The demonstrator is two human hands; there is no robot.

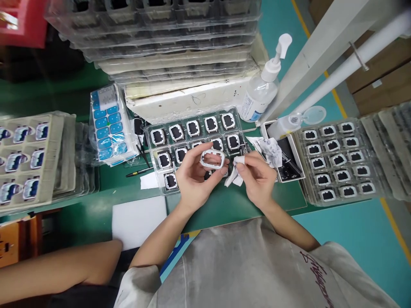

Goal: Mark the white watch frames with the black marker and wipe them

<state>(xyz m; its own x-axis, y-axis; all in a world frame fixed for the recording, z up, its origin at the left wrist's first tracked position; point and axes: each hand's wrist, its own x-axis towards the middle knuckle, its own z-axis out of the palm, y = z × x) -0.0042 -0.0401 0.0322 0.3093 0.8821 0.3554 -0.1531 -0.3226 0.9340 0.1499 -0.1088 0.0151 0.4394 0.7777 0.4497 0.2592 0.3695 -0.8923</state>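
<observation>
My left hand [192,177] holds a small white rectangular frame part [212,159] between thumb and fingers, above a clear plastic tray [153,152] of similar white-framed black parts. My right hand [257,177] pinches a folded white wipe [235,171] right beside the frame, almost touching it. Both hands hover over the green bench [135,201] just in front of me.
A pump bottle [263,87] stands behind the tray. Another tray of parts [337,160] lies at right, a blue-labelled pack [109,124] and stacked trays [28,158] at left. High tray stacks [167,38] fill the back. Another person's arm [58,267] reaches in at lower left.
</observation>
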